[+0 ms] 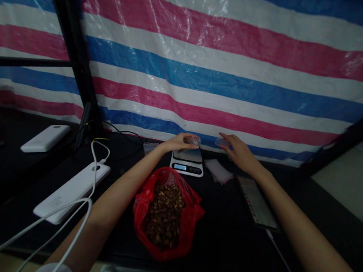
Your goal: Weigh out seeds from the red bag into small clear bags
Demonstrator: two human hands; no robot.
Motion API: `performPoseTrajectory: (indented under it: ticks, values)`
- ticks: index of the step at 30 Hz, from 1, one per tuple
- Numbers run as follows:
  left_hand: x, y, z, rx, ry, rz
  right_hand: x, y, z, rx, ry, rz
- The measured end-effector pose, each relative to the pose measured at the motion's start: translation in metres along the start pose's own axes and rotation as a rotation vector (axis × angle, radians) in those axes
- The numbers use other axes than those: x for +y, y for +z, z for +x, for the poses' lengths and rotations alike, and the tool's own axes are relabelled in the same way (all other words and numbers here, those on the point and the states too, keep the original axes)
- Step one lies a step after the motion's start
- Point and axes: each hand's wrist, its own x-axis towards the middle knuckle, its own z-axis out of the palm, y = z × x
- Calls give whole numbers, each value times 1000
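Observation:
At the far side of the table, my left hand (180,142) grips a small clear plastic cup (194,141) over the digital scale (186,168). The cup looks see-through; I cannot tell if anything is in it. To the right, my right hand (237,152) pinches a round clear plastic lid or cup (221,142) between thumb and fingers. The scale is white with a dark top plate and a lit display. Nearer to me, an open red plastic bag (195,218) holds many small brown pieces (164,216), perhaps nuts or seeds.
Thin clear bags (218,172) lie right of the scale. A phone (257,203) with a cable lies under my right forearm. Two white power banks (70,192) (45,138) and white cables (94,182) are on the left. A striped plastic sheet (210,68) hangs behind the table.

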Motion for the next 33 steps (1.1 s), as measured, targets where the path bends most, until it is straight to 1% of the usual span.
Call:
performPoseTrajectory:
  ticks: [2, 5, 7, 9, 12, 14, 16, 17, 19, 21, 22, 24, 25, 28, 31, 33]
  values:
    - [-8, 5, 6, 53, -9, 166, 26, 8, -16, -42, 147, 74]
    - [-20, 12, 12, 69, -50, 390, 59, 18, -43, -103, 360, 126]
    - [-24, 16, 12, 64, -87, 505, 72, 24, -59, -148, 458, 77]
    - [-26, 17, 11, 64, -108, 577, 79, 29, -70, -201, 532, 4]
    - [-27, 17, 9, 39, -107, 585, 81, 35, -78, -267, 568, -52]
    - [-28, 16, 7, 17, -89, 579, 78, 37, -79, -295, 552, -52]
    - [-29, 14, 5, 27, -56, 608, 76, 34, -83, -289, 523, -54]
    - [-30, 12, 2, 54, -31, 637, 74, 30, -86, -253, 502, -70]
    - [-30, 6, -5, 142, 19, 700, 70, 18, -99, -110, 459, -131]
    - [-30, -3, -16, 238, 69, 741, 64, 2, -120, 47, 432, -195]
    - [-31, -8, -23, 281, 92, 750, 61, -6, -131, 76, 426, -197]
    - [-32, -18, -38, 365, 128, 754, 52, -20, -155, 35, 399, -99]
    - [-34, -23, -46, 412, 136, 747, 47, -25, -167, -17, 375, -13]
    - [-43, -33, -64, 597, 107, 670, 34, -31, -194, -100, 368, 148]
    - [-52, -36, -71, 789, 54, 572, 28, -30, -213, -60, 448, 223]
    - [-56, -35, -71, 848, 32, 536, 29, -27, -222, -9, 510, 264]
